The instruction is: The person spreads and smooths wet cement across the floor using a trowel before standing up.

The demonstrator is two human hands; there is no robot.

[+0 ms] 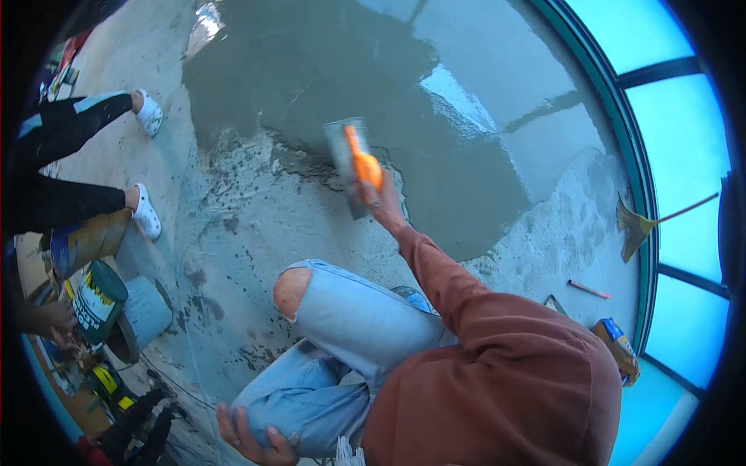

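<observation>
I see a person's right hand [381, 201], its grip closed around the orange handle [366, 165] of a flat trowel [339, 149], at the ragged edge of wet grey cement [311, 78]. The left hand [260, 443], loosely spread, rests against a jeans leg [291, 408].

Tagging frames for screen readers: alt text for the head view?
The right hand holds an orange-handled trowel at the edge of wet-looking grey cement on a floor; the left hand touches the jeans. A co-worker in white clogs is at left, near buckets.
</observation>
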